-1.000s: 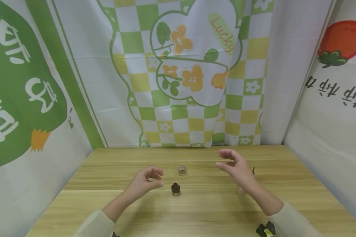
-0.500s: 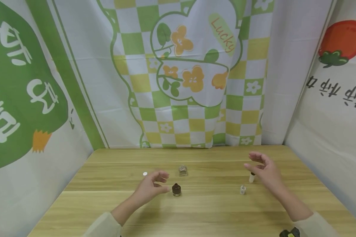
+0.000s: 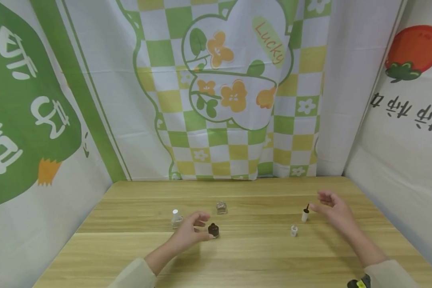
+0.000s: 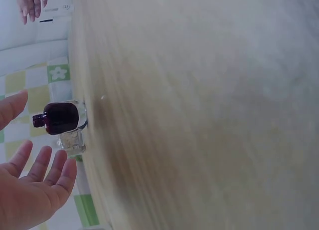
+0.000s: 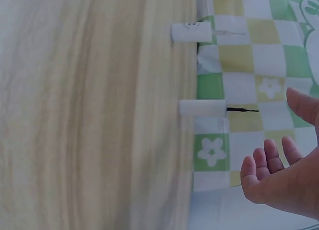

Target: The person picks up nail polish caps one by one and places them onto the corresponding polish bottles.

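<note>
Dark bottle: one dark-red squat glass bottle with bare neck [image 4: 61, 118], upright on the pale wood-grain counter [image 3: 255, 260]; its flat base presumably keeps it steady uncapped.
Left hand [image 3: 192, 232]: grip well parted, thumb and fingers either side of the dark bottle, nothing held; the spacing seems fitted to the bottle's width.
Glitter bottle: one small clear glass bottle with speckled contents [image 3: 221, 207], standing just behind the dark one.
White-topped bottle: one clear glass bottle with tall white cap [image 3: 175, 218], upright, left of the left hand.
Caps: one white cylinder with dark brush [image 3: 305, 216], one white cylinder with pale brush [image 3: 294, 231]; both stand bristles upward, likely to keep them off the wood.
Right hand [image 3: 336, 212]: grip loosely spread, beside the dark brush, holding nothing.
</note>
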`<state>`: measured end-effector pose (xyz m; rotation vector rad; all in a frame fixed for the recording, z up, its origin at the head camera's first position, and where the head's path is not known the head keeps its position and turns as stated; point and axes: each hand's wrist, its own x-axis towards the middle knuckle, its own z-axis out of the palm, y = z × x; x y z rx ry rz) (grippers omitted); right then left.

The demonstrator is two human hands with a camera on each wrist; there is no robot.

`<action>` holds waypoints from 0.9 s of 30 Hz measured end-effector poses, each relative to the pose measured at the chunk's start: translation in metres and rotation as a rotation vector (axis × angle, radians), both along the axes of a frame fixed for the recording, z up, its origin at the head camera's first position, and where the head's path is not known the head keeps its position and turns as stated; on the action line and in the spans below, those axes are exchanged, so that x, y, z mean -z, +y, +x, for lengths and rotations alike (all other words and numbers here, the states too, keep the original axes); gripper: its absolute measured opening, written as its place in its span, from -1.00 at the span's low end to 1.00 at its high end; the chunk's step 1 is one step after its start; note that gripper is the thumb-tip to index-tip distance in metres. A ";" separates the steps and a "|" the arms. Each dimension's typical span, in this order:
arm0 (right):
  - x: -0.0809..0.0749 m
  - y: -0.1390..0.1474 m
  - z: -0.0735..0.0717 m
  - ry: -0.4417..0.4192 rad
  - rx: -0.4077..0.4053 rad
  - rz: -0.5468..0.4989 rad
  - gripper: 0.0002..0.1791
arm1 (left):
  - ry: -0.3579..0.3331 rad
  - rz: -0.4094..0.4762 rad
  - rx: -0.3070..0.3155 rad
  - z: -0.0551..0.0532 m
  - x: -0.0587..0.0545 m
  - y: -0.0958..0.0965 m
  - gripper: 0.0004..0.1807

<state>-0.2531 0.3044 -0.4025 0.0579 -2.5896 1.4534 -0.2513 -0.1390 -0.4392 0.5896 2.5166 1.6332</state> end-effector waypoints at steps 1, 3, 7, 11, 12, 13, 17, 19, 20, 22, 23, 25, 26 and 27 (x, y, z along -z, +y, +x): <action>0.002 0.001 -0.001 -0.011 -0.007 -0.006 -0.20 | -0.006 0.001 0.005 0.000 0.001 0.000 -0.33; 0.008 0.003 -0.005 -0.025 -0.022 -0.019 -0.23 | -0.014 -0.003 0.008 -0.001 0.004 0.001 -0.31; 0.017 0.008 -0.011 -0.082 -0.058 -0.042 -0.24 | -0.022 -0.032 0.012 -0.002 0.006 0.003 -0.31; 0.024 0.009 -0.015 -0.149 -0.085 -0.048 -0.25 | -0.019 -0.058 0.002 -0.002 0.007 0.005 -0.32; 0.025 0.009 -0.016 -0.155 -0.094 -0.043 -0.25 | -0.016 -0.064 -0.001 -0.002 0.007 0.006 -0.32; 0.026 0.009 -0.016 -0.162 -0.106 -0.044 -0.25 | -0.015 -0.069 -0.004 -0.002 0.007 0.006 -0.33; 0.030 0.007 -0.019 -0.161 -0.137 -0.035 -0.30 | -0.010 -0.085 -0.009 -0.003 0.007 0.007 -0.35; 0.032 0.006 -0.020 -0.155 -0.151 -0.025 -0.32 | -0.013 -0.092 -0.005 -0.003 0.008 0.008 -0.37; 0.033 0.006 -0.021 -0.153 -0.150 -0.019 -0.34 | -0.014 -0.097 -0.002 -0.004 0.008 0.008 -0.37; 0.035 0.006 -0.023 -0.147 -0.165 -0.005 -0.38 | -0.017 -0.106 0.003 -0.004 0.008 0.009 -0.38; 0.036 0.006 -0.024 -0.147 -0.174 0.004 -0.40 | -0.019 -0.111 0.005 -0.005 0.008 0.009 -0.39; 0.037 0.005 -0.025 -0.144 -0.187 0.020 -0.44 | -0.030 -0.115 0.003 -0.006 0.008 0.011 -0.40; 0.038 0.005 -0.026 -0.146 -0.193 0.026 -0.45 | -0.036 -0.117 0.002 -0.006 0.008 0.011 -0.41; 0.039 0.005 -0.026 -0.145 -0.201 0.032 -0.46 | -0.040 -0.117 0.002 -0.007 0.008 0.011 -0.42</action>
